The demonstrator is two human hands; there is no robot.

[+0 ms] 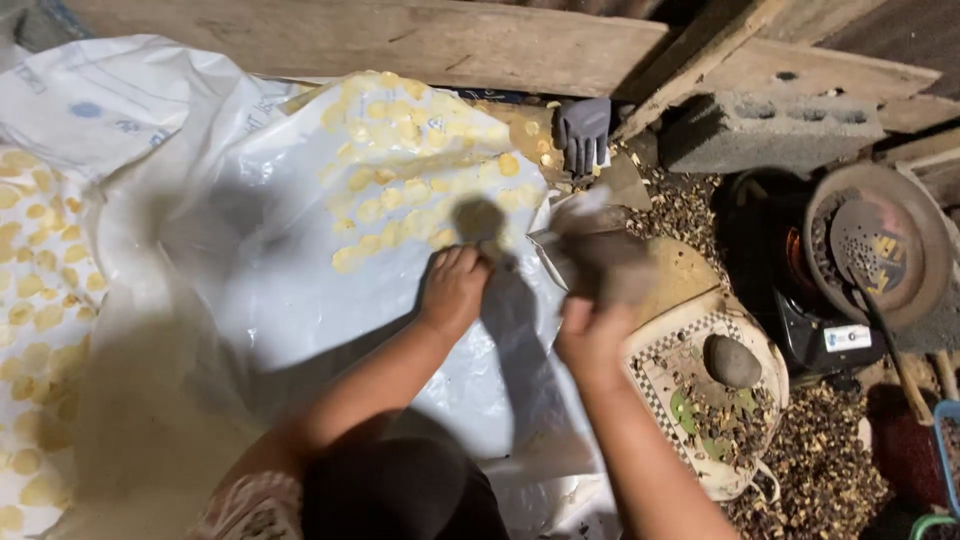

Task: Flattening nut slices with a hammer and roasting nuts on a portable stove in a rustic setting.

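Yellow discs (400, 190) lie in close rows on a white plastic sheet (300, 290) spread over the floor, set flat and apart from one another, I'd judge so that each lies exposed on its own. The left hand (455, 288) reaches to the near edge of that patch, fingers curled in a pinching grip around something small at the edge of the rows; a dark blurred round shape just beyond it may be a disc in motion, though I cannot tell. The right hand (592, 335) is raised just right of the sheet's edge, clenched on a blurred greyish thing that I cannot make out.

More discs cover a second sheet (40, 300) at the far left. To the right, a patterned tray (650, 385) holds a rounded stone (732, 361) among husk litter. Beyond it stands a dark stove (800, 300) with a rusty pan (880, 250), and a grey glove (583, 130) lies by the wooden planks (400, 40). The tray and the debris crowd the right side.
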